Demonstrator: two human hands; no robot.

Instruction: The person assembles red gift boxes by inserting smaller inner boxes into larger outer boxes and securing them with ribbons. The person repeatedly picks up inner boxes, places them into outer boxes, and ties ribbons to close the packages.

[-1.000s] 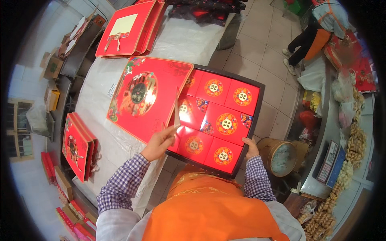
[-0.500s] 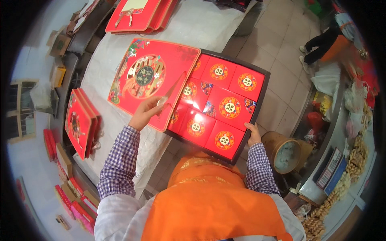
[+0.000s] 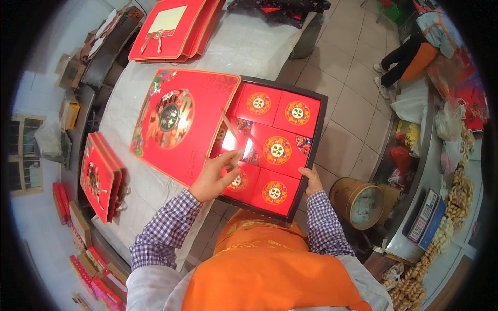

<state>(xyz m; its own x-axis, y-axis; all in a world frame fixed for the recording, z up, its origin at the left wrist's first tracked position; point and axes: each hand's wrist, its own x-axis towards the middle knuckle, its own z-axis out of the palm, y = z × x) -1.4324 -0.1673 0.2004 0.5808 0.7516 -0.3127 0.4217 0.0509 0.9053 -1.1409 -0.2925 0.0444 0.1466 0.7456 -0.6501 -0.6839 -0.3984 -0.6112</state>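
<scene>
Noted white-clothed table filling the field from 9 to 12 o'clock.

Logged large red lid with a round ornament, lying flat on the cloth at 10 o'clock of centre, its right edge touching the black tray. Tray hanging partly off the table edge over the tiled floor, packed with square red boxes bearing gold roundels; bits of patterned lining visible between them.

Recorded a stack of red lids at 12 o'clock and another stack of red flat boxes at 9 o'clock, both well apart from the tray. Round bin on the floor at 4 o'clock. Another person's legs at 1 o'clock, far off, not involved.

Left hand: fingers closed together, pinching what looks like a clear sheet, glossy with strong glare, raised over the tray's left half. Exact finger placement on its edge hard to tell.

Right hand: clamped on the tray's near rim at 5 o'clock of the tray, steadying it.

Judgement on technique: keep the right-hand clamp firm and the tray level, since much of it has no table beneath. Hold the sheet by its edge only, to avoid smudges. Line its far edge up against the tray wall at 12 o'clock first. Lower slowly, flat, without nudging the boxes out of their grid.
</scene>
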